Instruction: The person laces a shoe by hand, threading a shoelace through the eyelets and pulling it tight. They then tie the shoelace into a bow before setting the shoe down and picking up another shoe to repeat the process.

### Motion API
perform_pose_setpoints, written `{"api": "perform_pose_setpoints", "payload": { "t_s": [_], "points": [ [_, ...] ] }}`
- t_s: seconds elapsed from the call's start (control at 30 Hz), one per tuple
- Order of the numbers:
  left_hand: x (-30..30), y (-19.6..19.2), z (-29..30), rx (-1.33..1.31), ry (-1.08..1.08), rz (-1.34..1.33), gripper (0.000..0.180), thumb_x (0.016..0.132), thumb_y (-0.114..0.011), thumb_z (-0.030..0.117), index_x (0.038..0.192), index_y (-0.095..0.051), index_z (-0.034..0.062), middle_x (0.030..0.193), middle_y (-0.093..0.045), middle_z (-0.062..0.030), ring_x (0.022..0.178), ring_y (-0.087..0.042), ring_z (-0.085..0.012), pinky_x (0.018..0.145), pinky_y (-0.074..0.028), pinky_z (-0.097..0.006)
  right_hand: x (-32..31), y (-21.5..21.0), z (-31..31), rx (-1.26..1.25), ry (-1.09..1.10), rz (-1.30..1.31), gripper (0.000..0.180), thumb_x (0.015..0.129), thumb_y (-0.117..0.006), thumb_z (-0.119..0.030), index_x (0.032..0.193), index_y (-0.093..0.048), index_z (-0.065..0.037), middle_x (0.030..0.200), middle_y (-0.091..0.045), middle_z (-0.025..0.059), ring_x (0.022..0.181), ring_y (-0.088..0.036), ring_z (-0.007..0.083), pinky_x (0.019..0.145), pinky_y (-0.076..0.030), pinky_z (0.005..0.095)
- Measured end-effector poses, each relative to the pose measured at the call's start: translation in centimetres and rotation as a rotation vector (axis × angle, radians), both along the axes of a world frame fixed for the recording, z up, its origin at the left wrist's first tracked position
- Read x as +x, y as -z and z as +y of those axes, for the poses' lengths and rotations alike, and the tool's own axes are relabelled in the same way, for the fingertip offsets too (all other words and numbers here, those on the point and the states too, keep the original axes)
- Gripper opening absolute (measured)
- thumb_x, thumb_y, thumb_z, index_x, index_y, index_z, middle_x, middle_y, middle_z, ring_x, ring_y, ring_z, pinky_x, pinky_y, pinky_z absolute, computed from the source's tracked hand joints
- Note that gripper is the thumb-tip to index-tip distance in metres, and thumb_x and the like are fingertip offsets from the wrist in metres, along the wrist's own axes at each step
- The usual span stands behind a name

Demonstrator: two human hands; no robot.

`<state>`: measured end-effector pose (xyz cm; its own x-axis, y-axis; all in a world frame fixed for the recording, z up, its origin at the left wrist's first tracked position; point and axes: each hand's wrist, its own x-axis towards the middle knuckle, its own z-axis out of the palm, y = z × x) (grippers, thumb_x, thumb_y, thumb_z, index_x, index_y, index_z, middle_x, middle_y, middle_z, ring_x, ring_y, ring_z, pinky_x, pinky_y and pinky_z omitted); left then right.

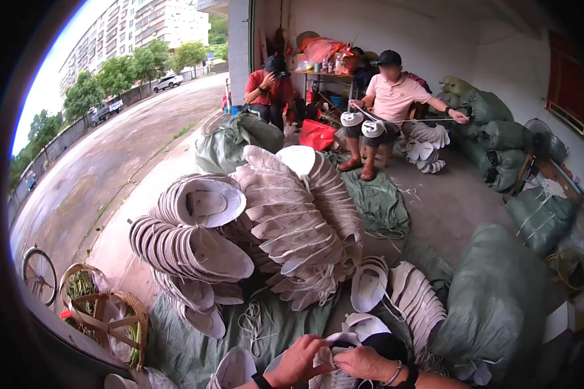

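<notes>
Huge heap of strung cream shoe soles (272,220) fills the middle of the frame, so plenty looks done already. The fat green sacks (493,305) at lower right probably hold more. They're flat, oval and foamy-looking, threaded in curved stacks on white cord. Bottom centre, the left hand (298,360) and right hand (363,363) both pinch one pale sole (328,353), close together.

White hat piece (328,355), crumpled, btwn hands
</notes>
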<state>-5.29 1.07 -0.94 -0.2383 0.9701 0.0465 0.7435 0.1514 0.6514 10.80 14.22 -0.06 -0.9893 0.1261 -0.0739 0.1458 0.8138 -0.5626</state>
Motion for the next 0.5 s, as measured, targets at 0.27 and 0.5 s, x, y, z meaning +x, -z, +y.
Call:
{"api": "perform_pose_setpoints", "payload": {
  "t_s": [0.27, 0.5],
  "points": [
    [-2.4, -0.9, 2.1, 0.053, 0.519, 0.198, 0.039, 0.077, -0.069, 0.032, 0.107, -0.056, 0.0101, 0.101, -0.058, -0.0051, 0.099, -0.056, -0.0266, 0.073, -0.054, -0.038, 0.0, -0.4, -1.9, -0.311, 0.286, 0.142, 0.022, 0.084, -0.058, -0.019, 0.102, -0.062, -0.007, 0.083, -0.063, 0.0191, 0.077, -0.064, 0.0332, 0.064, -0.05, 0.0421],
    [-2.0, -0.9, 2.0, 0.074, 0.481, 0.197, 0.045, 0.076, -0.07, 0.035, 0.108, -0.051, 0.0091, 0.1, -0.056, -0.0059, 0.099, -0.053, -0.0277, 0.071, -0.054, -0.038, 1.9, -0.1, 2.1, -0.067, 0.622, 0.342, 0.01, 0.089, -0.055, -0.012, 0.087, -0.059, -0.003, 0.063, -0.059, 0.0088, 0.055, -0.059, 0.0182, 0.052, -0.047, 0.0305]
  ]
}}
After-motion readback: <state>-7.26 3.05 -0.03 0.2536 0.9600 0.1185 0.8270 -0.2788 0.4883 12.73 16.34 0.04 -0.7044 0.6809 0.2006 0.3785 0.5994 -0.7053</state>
